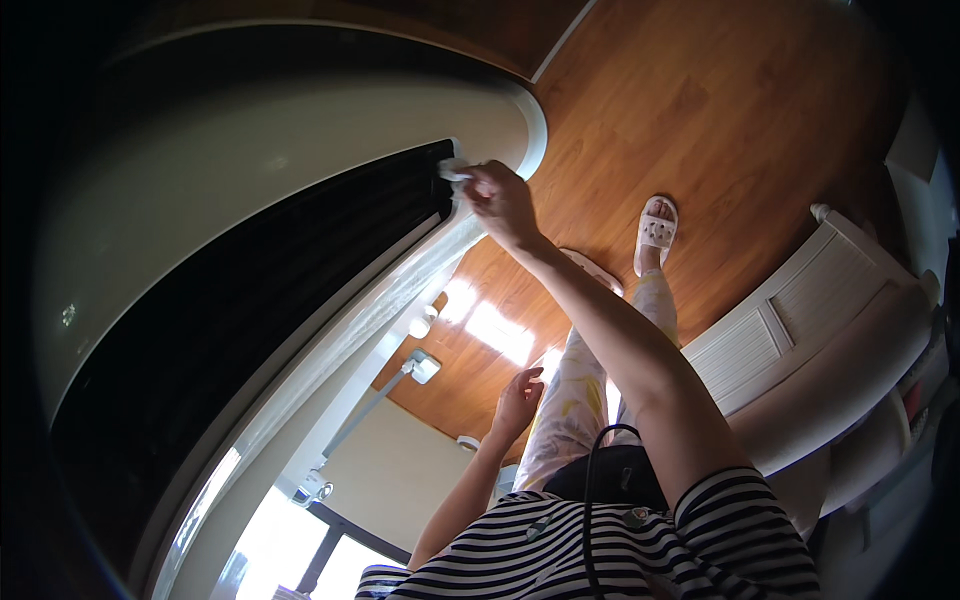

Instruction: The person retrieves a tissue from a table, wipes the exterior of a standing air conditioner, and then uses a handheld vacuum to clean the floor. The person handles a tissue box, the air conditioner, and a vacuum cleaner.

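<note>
My right hand [498,201] is raised and pinches a crumpled whitish cloth or tissue [452,169]. That cloth lies at the corner of a long black panel [300,247] set in a large, pale, glossy appliance or piece of furniture [337,112] with a rounded end. My left hand [519,401] hangs low beside my left leg, fingers slightly curled, and no object shows in it. A patterned pair of trousers and a striped shirt cover my body, with a black cord hanging down the front.
Wood-look floor [720,127] lies under my pink slippers [657,232]. To the right stands a white panelled bed frame or furniture end [780,315] with a padded edge. At lower left are a pale pole with a square fitting [424,365] and a bright window [349,566].
</note>
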### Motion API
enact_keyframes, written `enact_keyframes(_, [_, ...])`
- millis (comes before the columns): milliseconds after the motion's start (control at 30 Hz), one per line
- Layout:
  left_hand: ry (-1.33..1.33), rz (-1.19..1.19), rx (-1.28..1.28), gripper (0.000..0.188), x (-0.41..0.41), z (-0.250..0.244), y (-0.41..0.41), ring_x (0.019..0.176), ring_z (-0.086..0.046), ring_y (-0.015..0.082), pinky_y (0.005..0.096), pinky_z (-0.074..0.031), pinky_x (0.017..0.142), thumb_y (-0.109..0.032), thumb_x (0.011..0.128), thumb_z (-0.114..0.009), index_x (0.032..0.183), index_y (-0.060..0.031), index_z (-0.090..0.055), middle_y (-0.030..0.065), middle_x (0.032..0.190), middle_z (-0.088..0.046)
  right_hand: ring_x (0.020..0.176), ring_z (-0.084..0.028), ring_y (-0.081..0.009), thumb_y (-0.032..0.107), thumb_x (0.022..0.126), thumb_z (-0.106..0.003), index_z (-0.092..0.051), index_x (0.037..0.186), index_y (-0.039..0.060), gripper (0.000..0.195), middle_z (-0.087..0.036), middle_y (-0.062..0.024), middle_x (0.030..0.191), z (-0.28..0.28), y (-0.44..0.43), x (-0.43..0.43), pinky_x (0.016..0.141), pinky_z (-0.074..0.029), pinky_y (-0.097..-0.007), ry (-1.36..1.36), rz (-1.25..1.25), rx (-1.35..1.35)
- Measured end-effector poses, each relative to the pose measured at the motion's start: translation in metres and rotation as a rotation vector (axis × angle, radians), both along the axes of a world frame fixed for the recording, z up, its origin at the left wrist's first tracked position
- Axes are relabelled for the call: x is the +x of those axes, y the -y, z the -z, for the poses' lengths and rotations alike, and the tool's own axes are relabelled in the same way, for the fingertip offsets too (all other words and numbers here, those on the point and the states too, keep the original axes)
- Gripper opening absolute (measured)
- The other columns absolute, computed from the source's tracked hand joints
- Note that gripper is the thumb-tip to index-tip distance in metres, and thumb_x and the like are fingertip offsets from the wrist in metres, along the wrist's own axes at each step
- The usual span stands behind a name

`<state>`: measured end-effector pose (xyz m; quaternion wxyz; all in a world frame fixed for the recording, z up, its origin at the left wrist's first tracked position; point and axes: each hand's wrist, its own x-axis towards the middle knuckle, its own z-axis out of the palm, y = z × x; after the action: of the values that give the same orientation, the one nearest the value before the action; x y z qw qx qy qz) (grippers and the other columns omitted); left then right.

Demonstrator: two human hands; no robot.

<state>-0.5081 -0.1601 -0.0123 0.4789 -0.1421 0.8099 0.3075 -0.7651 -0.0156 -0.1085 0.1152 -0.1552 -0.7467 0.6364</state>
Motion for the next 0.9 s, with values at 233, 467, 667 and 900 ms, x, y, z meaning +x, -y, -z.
enact_keyframes(233, [0.019,0.007,0.025,0.029,0.003,0.003,-0.006,0.091,-0.067,0.0266,0.0343,-0.054,0.079,-0.013,0.091,-0.056,0.118,-0.0024,-0.059,0.0166,0.115,-0.063,0.071,-0.063,-0.0280,-0.001,0.080,-0.060,-0.067,0.094,0.0074,0.018,-0.063,-0.0119,0.076,-0.013,0.019,-0.038,0.061,-0.053,-0.0377,-0.061,-0.162,0.209])
enact_keyframes(467, [0.069,-0.039,0.010,0.031,-0.004,-0.004,-0.011,0.094,-0.067,0.0256,0.0346,-0.054,0.081,-0.014,0.092,-0.055,0.120,-0.0016,-0.058,0.0147,0.116,-0.063,0.080,-0.061,-0.0319,-0.001,0.082,-0.055,-0.063,0.091,0.0025,0.013,-0.061,-0.0148,0.080,-0.041,0.043,-0.026,0.069,-0.053,-0.0408,0.207,-0.151,0.155])
enact_keyframes(667, [0.008,-0.100,0.047,0.031,-0.003,0.000,-0.009,0.095,-0.067,0.0253,0.0352,-0.053,0.081,-0.016,0.092,-0.056,0.119,-0.0020,-0.058,0.0135,0.115,-0.065,0.076,-0.062,-0.0310,-0.003,0.077,-0.059,-0.065,0.083,0.0037,0.011,-0.061,-0.0148,0.078,-0.026,0.039,-0.029,0.066,-0.053,-0.0402,0.047,-0.190,0.397])
enact_keyframes(900, [0.097,-0.147,0.075,0.031,0.018,0.008,0.005,0.099,-0.065,0.0271,0.0353,-0.051,0.086,-0.017,0.092,-0.056,0.119,-0.0021,-0.058,0.0139,0.115,-0.065,0.061,-0.065,-0.0318,0.024,0.080,-0.062,-0.066,0.068,0.0029,0.025,-0.066,-0.0133,0.064,-0.012,-0.006,0.014,0.064,-0.052,-0.0428,0.617,-0.292,-0.050])
